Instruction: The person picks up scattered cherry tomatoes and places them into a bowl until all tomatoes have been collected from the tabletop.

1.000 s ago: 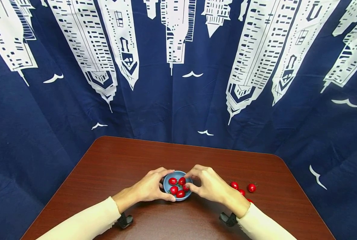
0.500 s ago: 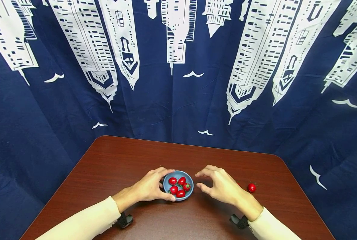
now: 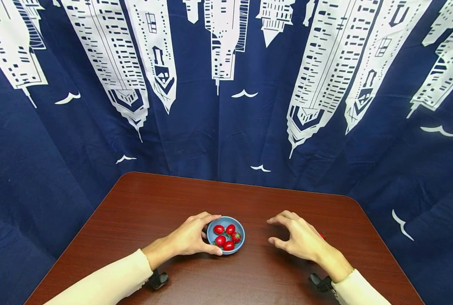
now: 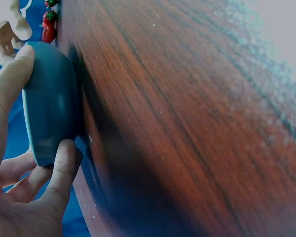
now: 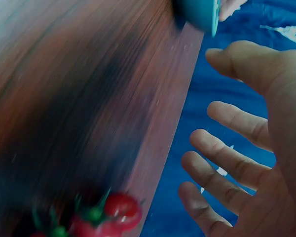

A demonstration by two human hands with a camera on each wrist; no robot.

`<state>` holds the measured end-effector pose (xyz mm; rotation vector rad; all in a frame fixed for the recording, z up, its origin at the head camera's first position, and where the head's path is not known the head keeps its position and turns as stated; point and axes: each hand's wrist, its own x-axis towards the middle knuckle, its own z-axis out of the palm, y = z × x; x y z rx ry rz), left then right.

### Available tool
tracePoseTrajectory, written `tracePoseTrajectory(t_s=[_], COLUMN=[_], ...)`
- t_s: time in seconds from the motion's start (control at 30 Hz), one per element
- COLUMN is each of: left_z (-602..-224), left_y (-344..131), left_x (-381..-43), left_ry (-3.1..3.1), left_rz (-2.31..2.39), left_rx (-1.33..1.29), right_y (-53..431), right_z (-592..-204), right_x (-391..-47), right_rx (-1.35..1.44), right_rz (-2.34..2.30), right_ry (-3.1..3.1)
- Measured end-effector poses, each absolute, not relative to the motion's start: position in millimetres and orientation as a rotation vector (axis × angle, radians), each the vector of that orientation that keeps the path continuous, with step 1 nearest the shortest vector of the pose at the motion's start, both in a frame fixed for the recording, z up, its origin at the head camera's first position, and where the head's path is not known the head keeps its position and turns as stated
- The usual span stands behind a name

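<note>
Wood-grain table [image 3: 226, 281], left hand [image 3: 190, 236] gripping a small blue bowl [image 4: 52, 103] on it, right hand [image 3: 299, 239] empty and relaxed. Five cherry tomatoes [image 3: 230, 229] already in; looks like a few loose ones [image 5: 123, 210] left near the right hand.

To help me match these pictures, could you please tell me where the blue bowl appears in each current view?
Head: blue bowl below centre, seen from above.
Left wrist: blue bowl at the left, seen from the side.
Right wrist: blue bowl at the top, right of centre, cut off by the frame.
Shared landmark: left hand, at the bowl's side.
</note>
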<state>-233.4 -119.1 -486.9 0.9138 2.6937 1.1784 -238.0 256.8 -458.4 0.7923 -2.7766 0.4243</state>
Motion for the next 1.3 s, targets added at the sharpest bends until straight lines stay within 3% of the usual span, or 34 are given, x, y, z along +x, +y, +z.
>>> tracePoseTrajectory(t_s=[0.7, 1.3], left_z=[-488, -488], left_y=[-119, -118], left_x=[-235, -234], left_ry=[2.673, 2.684], left_rz=[1.197, 1.181], left_rx=[0.919, 0.916], right_y=[309, 324], right_z=[-476, -481], right_x=[-246, -253], right_rx=[0.653, 0.814], right_rz=[0.408, 0.610], right_ry=[-2.904, -2.798])
